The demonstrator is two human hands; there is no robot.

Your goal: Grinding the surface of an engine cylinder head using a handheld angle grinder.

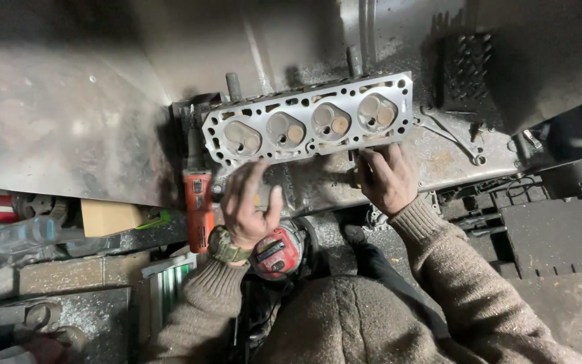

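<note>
Brown knitted wool fills the lower middle of the frame: two ribbed sleeves and the chest of one person bent over the work. One left hand (pixel 249 205) sits just left of centre, its grip spread, fingers fanned and thumb out, the fingertips touching the lower edge of the cylinder head (pixel 308 121); a single olive-strapped watch (pixel 224 246) circles its wrist. One right hand (pixel 386 176), right of centre, has its grip curled against the same lower edge, fingers bent over it; whether they pinch anything there I cannot tell.

The cylinder head lies across the upper middle of the frame, tilted slightly up to the right, a long pale cast-metal slab with a flat machined face. It shows four rounded combustion recesses in a row, each holding two round valve faces, and many small holes along both rims.

One orange, cylindrical power tool (pixel 197 205) stands just left of the left hand. One red rounded tool body (pixel 279 251) lies under that wrist. The metal bench (pixel 55 121) is dull grey, scratched and dusted with filings. Two thin wrenches (pixel 454 138) lie to the right, near one black ridged pad (pixel 466 71) at upper right.
</note>
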